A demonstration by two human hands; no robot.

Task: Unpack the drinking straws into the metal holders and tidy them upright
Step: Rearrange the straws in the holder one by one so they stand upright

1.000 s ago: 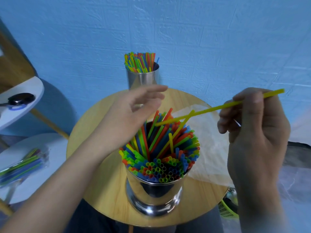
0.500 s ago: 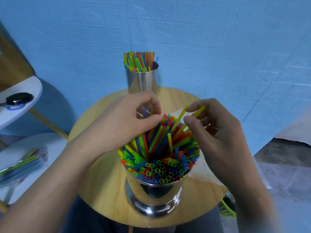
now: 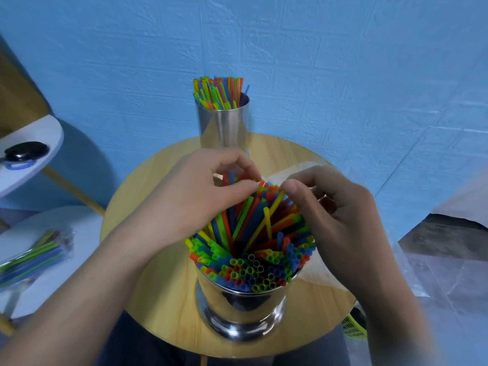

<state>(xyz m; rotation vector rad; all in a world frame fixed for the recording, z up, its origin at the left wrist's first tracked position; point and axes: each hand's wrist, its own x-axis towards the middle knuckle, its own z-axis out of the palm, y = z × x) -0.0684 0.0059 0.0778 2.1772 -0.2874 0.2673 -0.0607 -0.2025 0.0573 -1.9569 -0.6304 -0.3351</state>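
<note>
Straws (image 3: 253, 233) lean in near holder (image 3: 240, 307); left hand (image 3: 190, 196) grip pinches their tips; right hand (image 3: 335, 220) grip likewise.

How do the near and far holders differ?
The near holder is wide with a flared foot; the far holder is a slim straight tube. Near holder's straws fan out, handled by the left hand and right hand; far holder's stand upright, untouched. Both are shiny metal on the table.

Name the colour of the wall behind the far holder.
Blue wall, clearest in the head view.
</note>
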